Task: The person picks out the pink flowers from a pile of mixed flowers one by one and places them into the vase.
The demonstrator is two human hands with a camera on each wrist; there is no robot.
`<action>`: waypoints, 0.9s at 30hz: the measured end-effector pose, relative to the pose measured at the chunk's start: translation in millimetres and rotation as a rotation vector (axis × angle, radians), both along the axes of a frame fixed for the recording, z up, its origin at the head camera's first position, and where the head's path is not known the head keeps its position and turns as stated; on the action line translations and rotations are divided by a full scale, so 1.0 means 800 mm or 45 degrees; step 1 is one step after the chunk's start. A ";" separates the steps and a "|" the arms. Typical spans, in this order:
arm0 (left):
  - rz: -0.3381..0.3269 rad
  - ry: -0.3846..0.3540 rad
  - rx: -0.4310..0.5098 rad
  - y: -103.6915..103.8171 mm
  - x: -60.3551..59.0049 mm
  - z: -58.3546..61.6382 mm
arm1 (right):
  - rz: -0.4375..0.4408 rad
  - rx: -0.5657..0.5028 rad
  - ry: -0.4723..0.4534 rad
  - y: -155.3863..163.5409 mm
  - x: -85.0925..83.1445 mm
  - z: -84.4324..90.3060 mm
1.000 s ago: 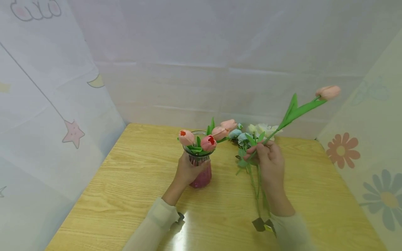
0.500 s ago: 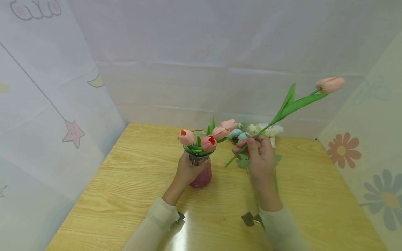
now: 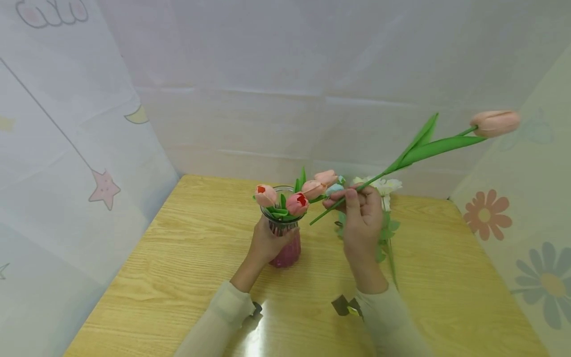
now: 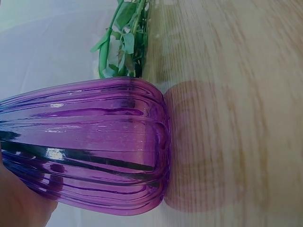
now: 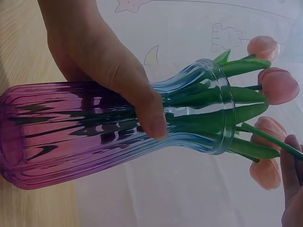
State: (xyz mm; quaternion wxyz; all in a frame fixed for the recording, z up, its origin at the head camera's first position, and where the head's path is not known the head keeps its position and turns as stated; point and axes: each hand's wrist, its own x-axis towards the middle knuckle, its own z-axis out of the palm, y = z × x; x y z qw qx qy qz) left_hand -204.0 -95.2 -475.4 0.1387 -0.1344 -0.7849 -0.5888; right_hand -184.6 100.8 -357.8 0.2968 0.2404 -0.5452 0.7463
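Note:
A ribbed purple glass vase (image 3: 284, 237) stands on the wooden table (image 3: 187, 248) with several pink tulips (image 3: 296, 202) in it. My left hand (image 3: 266, 241) grips the vase around its neck; the grip shows in the right wrist view on the vase (image 5: 94, 132). My right hand (image 3: 357, 210) pinches the green stem of a long pink tulip (image 3: 494, 123), held in the air and slanting up to the right. Its stem end (image 3: 314, 221) points toward the vase mouth. In the left wrist view the vase body (image 4: 90, 142) fills the frame.
A pile of white and pale blue flowers with green stems (image 3: 385, 225) lies on the table behind and under my right hand. White curtains with star and flower prints close in the table on three sides.
My right hand has lifted the long tulip off the pile and carried it left toward the vase, with the bloom swinging up and to the right. The left hand has stayed on the vase.

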 end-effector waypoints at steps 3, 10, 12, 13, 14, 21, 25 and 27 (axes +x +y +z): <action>0.003 -0.001 0.003 0.000 0.001 0.001 | -0.032 0.000 0.011 -0.005 -0.002 0.002; 0.008 -0.003 -0.001 0.000 0.001 0.002 | -0.082 -0.020 0.008 -0.018 -0.006 0.005; 0.009 -0.004 -0.005 0.000 0.000 0.001 | -0.108 -0.019 0.008 -0.021 -0.007 0.005; 0.011 -0.004 -0.009 0.000 0.000 0.001 | -0.122 -0.015 0.010 -0.022 -0.007 0.005; 0.010 -0.006 -0.008 0.000 0.000 0.001 | -0.132 -0.018 0.017 -0.023 -0.008 0.005; 0.005 0.004 -0.007 0.000 -0.001 0.000 | -0.134 -0.037 0.086 -0.030 -0.013 0.001; -0.004 0.001 0.002 0.000 -0.001 0.000 | -0.118 0.001 0.135 -0.033 -0.015 -0.003; -0.008 0.002 0.003 0.000 -0.001 0.001 | -0.116 0.042 0.156 -0.035 -0.015 -0.004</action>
